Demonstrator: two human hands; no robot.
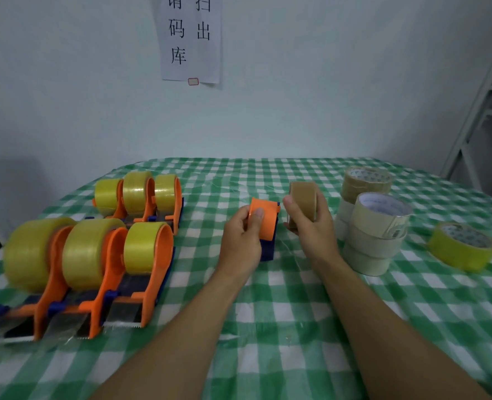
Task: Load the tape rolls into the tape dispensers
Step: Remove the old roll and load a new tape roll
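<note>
Left of frame, six loaded dispensers [109,241] sit in two rows. At centre our left hand [243,241] clamps thumb and fingers on the empty orange dispenser [268,226], which looks like stiff, light plastic, best held by its frame. Just right, our right hand [314,229] curls its fingers round the brown tape roll [304,194]; we judge it light, rigid and slick, so grip across its edges.

Both forearms bare, coming in from the bottom edge & angling fwd toward centre. L grip [243,238] is curled round an orange dispenser [265,226], w/ thumb [257,215] laid flat on its orange face; the other fingers are hidden behind it. R grip [311,229] holds a brown tape roll [304,197] on edge, w/ thumb on the roll's left side & fingers [324,204] wrapped over the right side. The grips sit side by side, close but apart, R a bit further fwd. Wrists approx. straight, backs of hands toward the camera.
</note>
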